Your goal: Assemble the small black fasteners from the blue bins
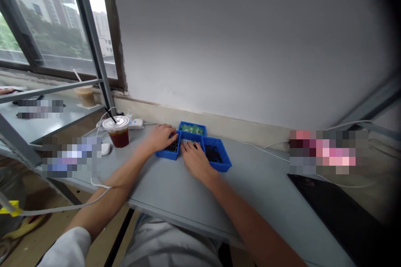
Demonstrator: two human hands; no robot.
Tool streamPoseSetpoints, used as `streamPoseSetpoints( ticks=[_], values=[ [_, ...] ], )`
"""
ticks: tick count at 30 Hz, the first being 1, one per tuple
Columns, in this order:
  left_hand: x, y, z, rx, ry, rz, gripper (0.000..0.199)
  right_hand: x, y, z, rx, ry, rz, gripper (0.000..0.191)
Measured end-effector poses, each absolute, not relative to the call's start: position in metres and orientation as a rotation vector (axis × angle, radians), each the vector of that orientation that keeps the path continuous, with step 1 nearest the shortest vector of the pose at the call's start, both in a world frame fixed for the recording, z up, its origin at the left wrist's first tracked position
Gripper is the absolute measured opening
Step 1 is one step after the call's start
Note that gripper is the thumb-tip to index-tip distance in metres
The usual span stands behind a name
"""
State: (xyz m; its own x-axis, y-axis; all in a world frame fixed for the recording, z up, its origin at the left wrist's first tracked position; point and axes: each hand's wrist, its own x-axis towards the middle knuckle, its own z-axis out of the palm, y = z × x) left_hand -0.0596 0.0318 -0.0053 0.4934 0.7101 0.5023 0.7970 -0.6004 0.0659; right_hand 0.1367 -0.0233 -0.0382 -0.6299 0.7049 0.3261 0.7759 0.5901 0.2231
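Note:
Several blue trays stand together on the grey table. My left hand (pixel 163 137) rests over the left blue tray (pixel 167 155), which holds small dark parts; its fingers curl at the rim, and whether they hold anything is hidden. My right hand (pixel 196 159) lies over the middle blue tray (pixel 191 136), fingers reaching down into it, their tips hard to make out. To its right is a blue tray (pixel 226 160) with black parts (pixel 213 154). Behind them sits a blue tray with green boards (pixel 191 128).
A lidded cup of dark red drink (pixel 119 137) stands left of the trays, near a white power strip (pixel 136 124). A white cable (pixel 62 208) crosses my left forearm. A black flat panel (pixel 338 212) lies at right. The wall (pixel 244 50) rises behind.

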Motion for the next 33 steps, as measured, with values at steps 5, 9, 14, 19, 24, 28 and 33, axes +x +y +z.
streamPoseSetpoints(
  ticks=[5, 9, 14, 19, 24, 28, 33],
  values=[
    [-0.055, 0.028, -0.007, -2.588, -1.292, -0.680, 0.024, 0.130, 0.009, -0.022, -1.504, -2.476, -0.103, 0.017],
    [-0.055, 0.029, -0.007, -2.600, -1.288, -0.684, 0.022, 0.125, 0.036, -0.018, -1.639, -2.389, 0.030, 0.015],
    [-0.055, 0.027, -0.003, -2.629, -1.319, -0.637, 0.024, 0.118, 0.051, -0.025, -1.737, -2.372, 0.211, 0.021],
    [-0.053, 0.023, 0.003, -2.652, -1.386, -0.527, 0.023, 0.119, 0.055, -0.024, -1.795, -2.351, 0.302, 0.019],
    [-0.052, 0.022, 0.003, -2.665, -1.386, -0.546, 0.021, 0.129, 0.059, -0.025, -1.811, -2.307, 0.318, 0.010],
    [-0.052, 0.022, 0.003, -2.696, -1.370, -0.578, 0.021, 0.134, 0.061, -0.026, -1.734, -2.282, 0.310, 0.008],
    [-0.052, 0.022, 0.003, -2.715, -1.291, -0.676, 0.023, 0.140, 0.058, -0.013, -1.595, -2.213, 0.303, 0.008]
  ],
)
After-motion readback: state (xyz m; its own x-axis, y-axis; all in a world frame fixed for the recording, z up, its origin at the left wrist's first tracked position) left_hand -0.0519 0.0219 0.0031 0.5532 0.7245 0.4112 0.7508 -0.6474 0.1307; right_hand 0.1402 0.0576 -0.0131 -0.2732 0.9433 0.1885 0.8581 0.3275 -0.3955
